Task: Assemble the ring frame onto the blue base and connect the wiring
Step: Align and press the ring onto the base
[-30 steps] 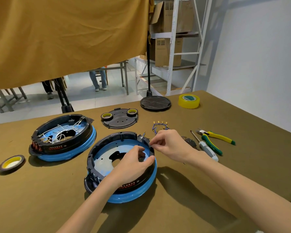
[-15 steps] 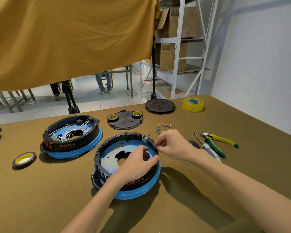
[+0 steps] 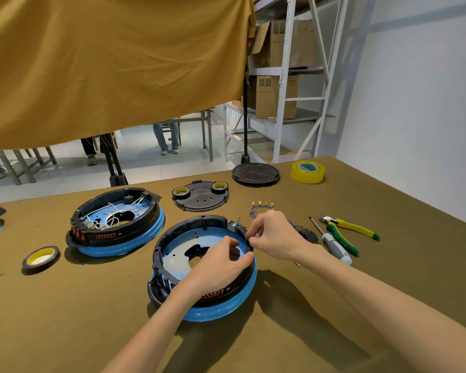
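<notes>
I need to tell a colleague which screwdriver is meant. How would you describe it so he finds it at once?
Start at the brown table and go to its right side, beyond the right hand. The screwdriver lies there beside the pliers. Its handle is pale grey-white, while the pliers have yellow and green grips.

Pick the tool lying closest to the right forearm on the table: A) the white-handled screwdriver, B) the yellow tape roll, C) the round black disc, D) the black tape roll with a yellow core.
A: the white-handled screwdriver lies just beyond the wrist of the right hand, with the green and yellow pliers beside it; the other items sit farther off.
</notes>
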Motion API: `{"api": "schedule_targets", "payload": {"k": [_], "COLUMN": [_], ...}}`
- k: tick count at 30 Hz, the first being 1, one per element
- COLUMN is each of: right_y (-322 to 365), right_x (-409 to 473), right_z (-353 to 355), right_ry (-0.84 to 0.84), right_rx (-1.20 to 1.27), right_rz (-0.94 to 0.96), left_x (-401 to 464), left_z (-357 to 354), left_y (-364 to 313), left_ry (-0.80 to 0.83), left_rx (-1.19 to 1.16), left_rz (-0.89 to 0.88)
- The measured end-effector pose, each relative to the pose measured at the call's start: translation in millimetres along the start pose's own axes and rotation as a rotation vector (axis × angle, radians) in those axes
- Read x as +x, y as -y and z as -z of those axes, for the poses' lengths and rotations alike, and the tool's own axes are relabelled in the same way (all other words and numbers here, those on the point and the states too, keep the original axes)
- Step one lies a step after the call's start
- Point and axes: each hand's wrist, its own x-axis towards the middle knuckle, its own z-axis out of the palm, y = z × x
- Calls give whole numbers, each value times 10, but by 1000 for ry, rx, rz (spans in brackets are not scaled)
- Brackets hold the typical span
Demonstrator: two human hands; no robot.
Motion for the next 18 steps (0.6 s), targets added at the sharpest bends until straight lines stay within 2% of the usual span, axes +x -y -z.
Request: {"api": "schedule_targets", "payload": {"k": [7,13,18], "right_y": [11,-108,-180], "right_x": [-77,-185,-265], "right_z": [-90,-47,-76], "right_ry": [-92,-38,-62], "right_rx": [-22,16,-35], "right_rz": [23,163,282], "left_x": [-7,-14,-14], "left_z": [4,5,1], "left_y": [-2,34,26], "left_ry": [-2,11,4], "left_rx": [-7,-22,-18], "left_rz": [-9,-10,-10]}}
